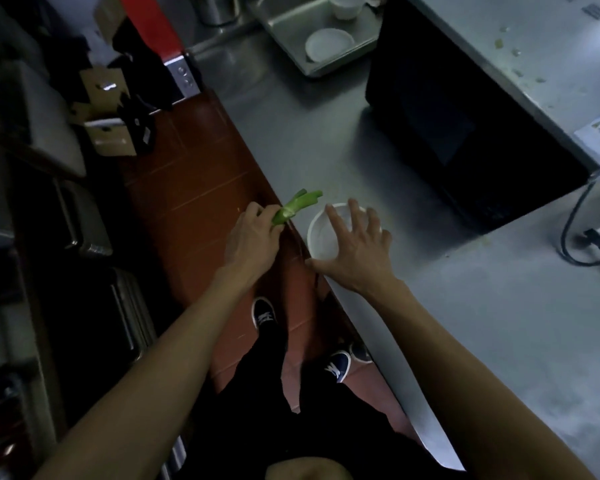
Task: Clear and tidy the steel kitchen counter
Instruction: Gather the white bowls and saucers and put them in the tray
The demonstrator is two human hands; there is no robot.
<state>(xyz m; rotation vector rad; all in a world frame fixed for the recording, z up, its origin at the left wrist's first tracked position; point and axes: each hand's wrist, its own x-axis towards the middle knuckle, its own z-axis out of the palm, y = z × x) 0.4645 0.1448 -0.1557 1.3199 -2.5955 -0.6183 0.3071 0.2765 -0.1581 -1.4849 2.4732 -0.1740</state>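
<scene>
Holding a bunch of green vegetable scraps (293, 207), the left hand (253, 237) has its fingers curled round the stalk ends, and it sits out past the edge of the steel surface (291, 133), over the red floor tiles (187, 188), so that bit's already off the counter. Just to the right, a white bowl (317, 237) sits right near the front edge of the surface, and the right hand (355, 251) is spread wide over it, fingers straight and apart, thumb by the near rim. Can't really tell if it's touching the bowl or just hovering, honestly. Further right there's a big black appliance (465, 126) with its cord (575, 237) trailing on the surface, and up at the back a metal tray (291, 39) with more white dishes. My worry: the bowl is so close to the edge that a sloppy grab could nudge it off onto the tiles. Also the scraps look loosely bundled, so a leaf could slip out and land on the floor, meaning more to clean.
</scene>
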